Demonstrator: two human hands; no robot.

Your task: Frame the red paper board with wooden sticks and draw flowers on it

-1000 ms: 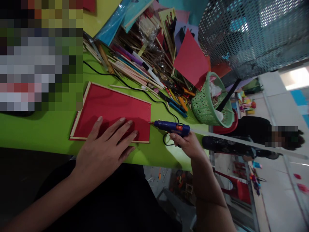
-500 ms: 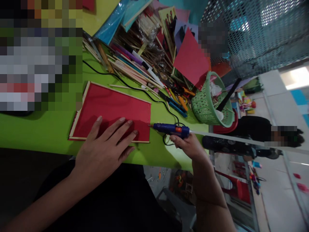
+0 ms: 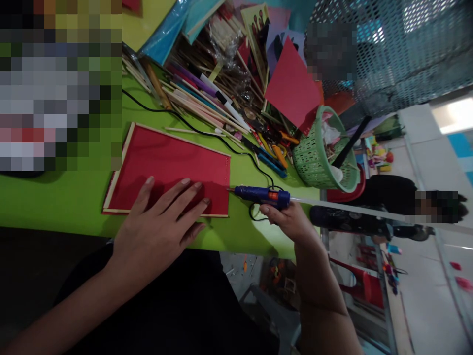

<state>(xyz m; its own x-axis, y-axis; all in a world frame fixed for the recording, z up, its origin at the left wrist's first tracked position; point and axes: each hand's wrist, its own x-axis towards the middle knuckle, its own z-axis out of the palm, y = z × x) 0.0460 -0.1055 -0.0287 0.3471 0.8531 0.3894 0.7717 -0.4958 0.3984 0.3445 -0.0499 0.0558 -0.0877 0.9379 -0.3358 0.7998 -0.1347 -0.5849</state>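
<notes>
The step in hand looks like gluing: the person's right hand [image 3: 288, 221] is closed round the handle of a blue glue gun [image 3: 260, 195], whose nozzle points at the right edge of a red sheet [image 3: 177, 158]. Whether the tip touches the sheet or hangs just above it cannot be told. The left hand [image 3: 150, 234] lies palm down across the sheet's near half, fingers spread, gripping nothing and apparently keeping it flat.

The next move seems to call for a steady nozzle along that bare edge, with even pressure on the trigger and the left fingers clear of the hot tip. A long glue stick [image 3: 332, 203] juts from the back of the gun past the right end of the desk [image 3: 74, 197], so it could knock against something if the gun swings.

The sheet lies close to the desk's near edge, left of the gun. It is a flat, deep red rectangle with pale thin strips on three sides: a far strip [image 3: 185, 141], a left strip [image 3: 120, 167] and a near strip [image 3: 218, 215], the last partly hidden by the left hand. A little red shows outside the left strip at the near left corner. The right side has no strip, only small shiny dots, probably glue, toward its far corner. Beyond the sheet, a black cord [image 3: 158, 111] crosses the desk.
</notes>
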